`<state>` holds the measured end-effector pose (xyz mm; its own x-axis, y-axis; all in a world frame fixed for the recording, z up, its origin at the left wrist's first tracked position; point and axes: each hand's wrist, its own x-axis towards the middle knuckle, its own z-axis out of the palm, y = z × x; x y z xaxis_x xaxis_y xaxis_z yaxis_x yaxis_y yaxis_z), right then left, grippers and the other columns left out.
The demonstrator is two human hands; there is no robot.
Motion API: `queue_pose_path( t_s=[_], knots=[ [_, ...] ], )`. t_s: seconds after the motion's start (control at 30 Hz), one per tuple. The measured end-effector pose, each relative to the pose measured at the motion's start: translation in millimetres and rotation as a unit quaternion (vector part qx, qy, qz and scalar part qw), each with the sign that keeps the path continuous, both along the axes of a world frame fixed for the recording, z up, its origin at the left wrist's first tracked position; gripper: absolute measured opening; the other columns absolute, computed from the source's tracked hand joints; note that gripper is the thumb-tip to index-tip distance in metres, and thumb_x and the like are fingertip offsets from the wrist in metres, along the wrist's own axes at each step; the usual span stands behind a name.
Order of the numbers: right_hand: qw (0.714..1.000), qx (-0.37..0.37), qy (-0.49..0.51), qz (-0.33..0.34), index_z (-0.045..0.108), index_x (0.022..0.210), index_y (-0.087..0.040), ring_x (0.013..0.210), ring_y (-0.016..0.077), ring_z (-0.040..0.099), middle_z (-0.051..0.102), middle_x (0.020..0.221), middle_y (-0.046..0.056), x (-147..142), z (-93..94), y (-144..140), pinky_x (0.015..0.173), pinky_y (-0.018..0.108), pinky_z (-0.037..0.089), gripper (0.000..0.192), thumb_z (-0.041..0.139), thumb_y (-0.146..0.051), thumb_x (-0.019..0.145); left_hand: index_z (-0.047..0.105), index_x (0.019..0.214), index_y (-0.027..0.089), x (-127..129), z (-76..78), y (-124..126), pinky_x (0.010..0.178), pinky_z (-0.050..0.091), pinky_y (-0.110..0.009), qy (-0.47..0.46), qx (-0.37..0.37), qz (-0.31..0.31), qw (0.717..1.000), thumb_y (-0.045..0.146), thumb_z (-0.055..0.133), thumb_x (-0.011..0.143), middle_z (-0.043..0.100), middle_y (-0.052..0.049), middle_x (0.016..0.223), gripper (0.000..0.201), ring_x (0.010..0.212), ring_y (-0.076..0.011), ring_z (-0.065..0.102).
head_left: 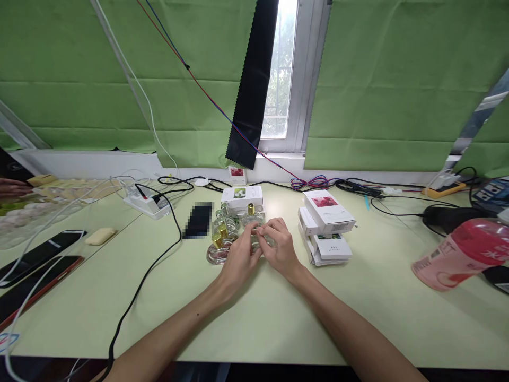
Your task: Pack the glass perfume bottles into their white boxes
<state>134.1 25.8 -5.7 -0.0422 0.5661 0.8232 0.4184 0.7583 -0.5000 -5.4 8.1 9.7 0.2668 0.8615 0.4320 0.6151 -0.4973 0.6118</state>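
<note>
Left hand [242, 253] and right hand [280, 247] hold fingertips narrow, contents unclear; brushing knuckles could topple bottles [222, 231] at ten o'clock.

Office-like room: desk [246, 323] is filling lower frame, power strip [146, 206] is lying left, green blinds [405, 85] are hanging above.

1 daylit window [278, 79] | green curtains [397, 79] | white lower wall [99, 163] | pale table [377, 307]

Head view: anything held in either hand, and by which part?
Cannot be told: the left hand and right hand come together by the glass bottles, hiding whatever may be pinched between them.
</note>
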Motion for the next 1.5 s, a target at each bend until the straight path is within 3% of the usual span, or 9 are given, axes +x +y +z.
queue_pose_path(
  t_s=[0.37, 0.87, 1.5],
  knots=[
    [1.000, -0.020, 0.018, 0.007, 0.063, 0.080, -0.024, 0.085, 0.0226, 0.054, 0.066, 0.081, 0.005, 1.6, 1.7, -0.1, 0.075, 0.037, 0.052, 0.016, 0.060, -0.012, 0.092, 0.046, 0.134, 0.020, -0.1, -1.1, -1.0, 0.069, 0.048, -0.026, 0.003, 0.005, -0.004, 1.000, 0.011, 0.054, 0.088, 0.063, -0.001, 0.086, 0.048, 0.072, -0.0164, 0.062],
    [1.000, -0.018, -0.019, 0.007, 0.056, 0.077, -0.023, 0.086, 0.0229, 0.052, 0.059, 0.080, 0.004, 1.7, 1.4, 4.3, 0.074, 0.036, 0.049, 0.019, 0.056, -0.006, 0.086, 0.045, 0.137, 0.019, 0.1, 0.0, -0.8, 0.068, 0.048, -0.026, 0.003, -0.005, 0.002, 1.000, 0.008, 0.055, 0.084, 0.066, -0.002, 0.090, 0.055, 0.069, -0.0153, 0.061],
    [1.000, -0.014, 0.004, 0.014, 0.061, 0.079, -0.024, 0.085, 0.0226, 0.055, 0.066, 0.080, 0.005, 3.4, 2.1, 1.3, 0.074, 0.037, 0.051, 0.018, 0.058, -0.014, 0.093, 0.046, 0.136, 0.019, 0.2, -0.7, -1.0, 0.066, 0.047, -0.026, 0.013, -0.002, 0.006, 1.000, 0.013, 0.055, 0.087, 0.062, 0.001, 0.080, 0.049, 0.062, -0.0140, 0.056]
  ],
)
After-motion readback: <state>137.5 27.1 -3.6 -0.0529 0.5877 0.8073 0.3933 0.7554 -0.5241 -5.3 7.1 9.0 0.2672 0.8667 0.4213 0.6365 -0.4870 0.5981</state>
